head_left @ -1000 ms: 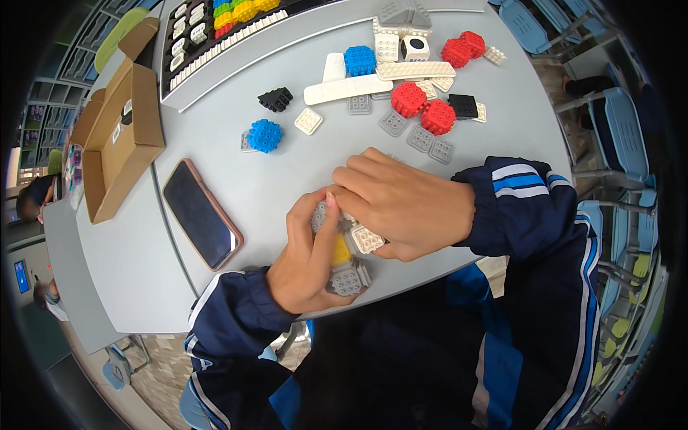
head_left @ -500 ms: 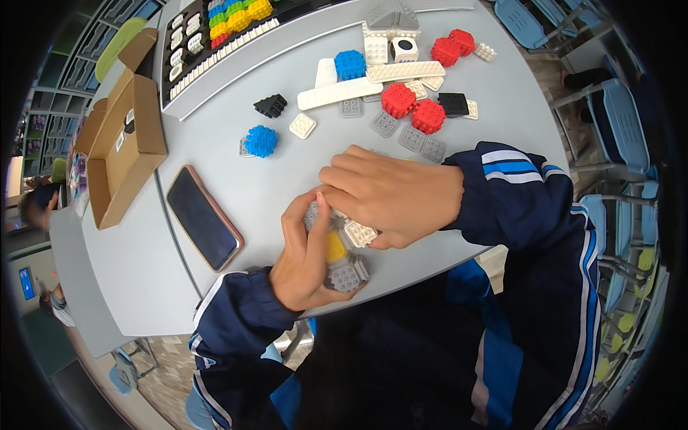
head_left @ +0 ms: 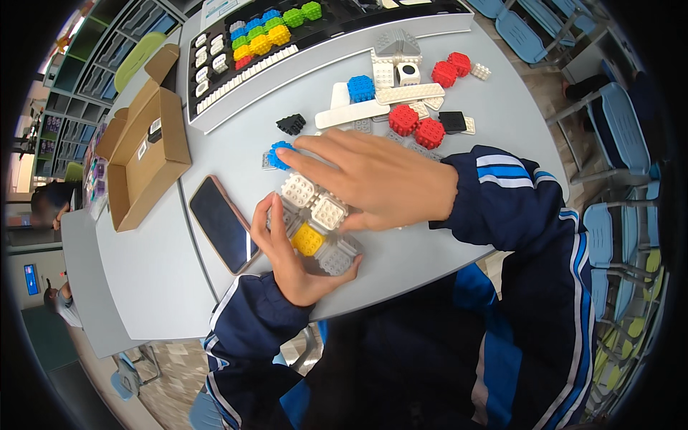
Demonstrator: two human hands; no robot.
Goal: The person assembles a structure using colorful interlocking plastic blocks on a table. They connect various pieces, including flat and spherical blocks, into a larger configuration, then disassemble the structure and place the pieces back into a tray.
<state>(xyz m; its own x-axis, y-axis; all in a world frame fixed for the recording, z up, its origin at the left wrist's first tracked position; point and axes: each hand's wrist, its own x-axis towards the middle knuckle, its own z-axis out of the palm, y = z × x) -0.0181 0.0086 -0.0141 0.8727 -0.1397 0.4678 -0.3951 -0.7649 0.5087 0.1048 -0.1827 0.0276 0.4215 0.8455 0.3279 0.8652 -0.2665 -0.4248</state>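
Note:
My left hand [head_left: 287,258] grips a small studded block assembly [head_left: 319,229] near the table's front edge; it is built of white, yellow and grey blocks. My right hand [head_left: 373,179] lies flat just above it, fingers spread and stretched to the left, holding nothing. Its fingertips reach a round blue studded block [head_left: 276,154] lying on the grey table [head_left: 165,265]. I cannot tell whether they touch it. The palm covers the assembly's far right edge.
A dark phone [head_left: 222,222] lies left of my left hand, a cardboard box [head_left: 147,147] beyond it. Farther back are a black block [head_left: 290,123], red blocks [head_left: 416,125], a blue block [head_left: 360,87], white plates [head_left: 373,104] and a tray of coloured blocks [head_left: 251,43]. Blue chairs [head_left: 616,143] stand at right.
My right hand has left the assembly, opened and stretched its fingers left toward the blue block. The assembly's white and yellow blocks now show. My left hand still holds it.

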